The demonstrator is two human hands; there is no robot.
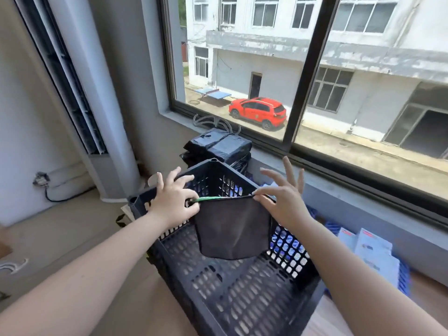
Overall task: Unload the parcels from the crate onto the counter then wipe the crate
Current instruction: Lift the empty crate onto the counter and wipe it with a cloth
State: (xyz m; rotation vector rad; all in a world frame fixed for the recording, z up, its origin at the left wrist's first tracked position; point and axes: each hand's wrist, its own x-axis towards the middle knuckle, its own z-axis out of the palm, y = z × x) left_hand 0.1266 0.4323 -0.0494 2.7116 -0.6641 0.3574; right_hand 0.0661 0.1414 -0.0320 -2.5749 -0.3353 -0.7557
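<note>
two hands hold a dark cloth (232,229) spread over the open crate (242,294). we see the left hand (173,202) pinching the cloth's top corner near a green trim, thumb and forefinger closed on the edge, while its other fingers reach to the crate's far rim. the right hand (282,202) pinches the opposite top corner, its remaining fingers fanned wide and straight. between them the top edge is pulled taut, and the cloth hangs down into the crate without, as far as we can tell, touching the floor of it.

the crate, black and perforated, sits tilted on a pale counter (101,238) below a window (315,69); we see no parcels inside it. a stack of black-wrapped parcels (218,147) stands just beyond its far corner, beside the sill. we judge the unloading done and the wiping not yet begun.

risks from here, as we judge them:
- each corner is held by a fingertip pinch only — a tug against the slotted wall could pull the cloth free and drop it.
- the crate appears unsteady on its tilt; pressure from wiping with neither hand bracing it could make it slide toward the blue trays (402,280) and white boxes (371,251) at right, or nudge the parcel stack.
- the cloth may snag in the perforations.
</note>
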